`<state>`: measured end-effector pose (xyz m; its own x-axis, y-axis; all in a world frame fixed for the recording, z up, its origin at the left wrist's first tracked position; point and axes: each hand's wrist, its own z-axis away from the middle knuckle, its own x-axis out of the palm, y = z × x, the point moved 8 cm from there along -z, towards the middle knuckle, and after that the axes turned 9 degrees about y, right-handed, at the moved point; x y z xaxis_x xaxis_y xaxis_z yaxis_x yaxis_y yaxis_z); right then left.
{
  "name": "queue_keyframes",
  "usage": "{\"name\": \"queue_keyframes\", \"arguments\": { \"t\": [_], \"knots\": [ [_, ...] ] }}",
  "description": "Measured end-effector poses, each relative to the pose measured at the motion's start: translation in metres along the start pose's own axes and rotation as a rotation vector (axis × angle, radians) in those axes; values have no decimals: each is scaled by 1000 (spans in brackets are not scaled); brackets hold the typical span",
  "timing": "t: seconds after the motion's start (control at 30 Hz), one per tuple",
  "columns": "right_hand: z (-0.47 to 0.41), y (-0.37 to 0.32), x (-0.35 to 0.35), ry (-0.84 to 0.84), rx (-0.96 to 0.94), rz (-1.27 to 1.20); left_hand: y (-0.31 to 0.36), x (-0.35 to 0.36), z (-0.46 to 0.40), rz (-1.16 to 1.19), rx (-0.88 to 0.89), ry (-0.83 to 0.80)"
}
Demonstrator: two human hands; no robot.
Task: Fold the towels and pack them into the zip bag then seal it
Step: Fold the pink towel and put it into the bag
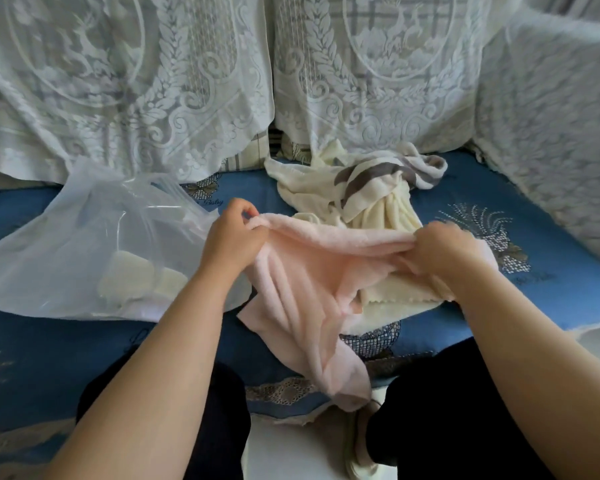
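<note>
Hands: left hand [234,233] and right hand [440,249] each pinch one pink towel [312,289] | zip bag [84,244]: one

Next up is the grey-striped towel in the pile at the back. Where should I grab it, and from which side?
Take the grey-striped towel by its loose right end, coming from above and the right. It lies crumpled on top of the cream towels, and that end trails free onto the blue cover, so it should probably lift off cleanly.

Both hands, left hand [231,233], right hand [437,247], pinching pink towel [312,289], zip bag [84,244] left, cream towels [368,188] behind
</note>
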<state>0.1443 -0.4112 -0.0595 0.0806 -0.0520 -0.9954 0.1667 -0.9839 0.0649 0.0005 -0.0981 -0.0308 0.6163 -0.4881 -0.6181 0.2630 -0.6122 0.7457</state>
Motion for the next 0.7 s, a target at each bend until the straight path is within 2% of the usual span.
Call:
{"name": "queue_keyframes", "arguments": {
  "t": [0.07, 0.1, 0.13, 0.2, 0.27, 0.3, 0.33, 0.37, 0.4, 0.47, 0.5, 0.53, 0.57, 0.63, 0.7],
  "knots": [
    [7, 6, -24, 174, 116, -284, -10, 13, 8, 162, -226, -210],
    [13, 1, -29, 186, 110, -447, -13, 23, 16, 277, -337, -322],
    [22, -11, -28, 141, 62, -619, -13, 31, 23, 404, -426, -407],
    [51, -49, -17, -105, -82, -885, -6, 45, 32, 701, -529, -499],
    [80, -86, -5, -335, -246, -1005, 6, 53, 36, 924, -526, -563],
    [87, -99, -3, -346, -276, -1048, 14, 56, 37, 966, -466, -610],
    [89, -106, -3, -298, -282, -1059, 18, 60, 40, 917, -385, -666],
    [92, -113, -4, -242, -307, -1020, 19, 66, 46, 754, -289, -730],
    [95, -120, -2, -220, -360, -922, 17, 70, 56, 492, -183, -789],
    [108, -135, 14, -319, -476, -632, 2, 77, 74, -102, 5, -881],
    [113, -137, 24, -376, -512, -467, -8, 81, 78, -302, 78, -905],
    [116, -136, 33, -406, -532, -342, -13, 84, 77, -407, 131, -874],
    [117, -136, 36, -393, -553, -268, -14, 84, 73, -437, 156, -800],
    [119, -138, 36, -354, -591, -220, -9, 73, 60, -353, 162, -599],
    [114, -140, 27, -318, -541, -360, 1, 52, 47, -85, 89, -345]
  ]
}}
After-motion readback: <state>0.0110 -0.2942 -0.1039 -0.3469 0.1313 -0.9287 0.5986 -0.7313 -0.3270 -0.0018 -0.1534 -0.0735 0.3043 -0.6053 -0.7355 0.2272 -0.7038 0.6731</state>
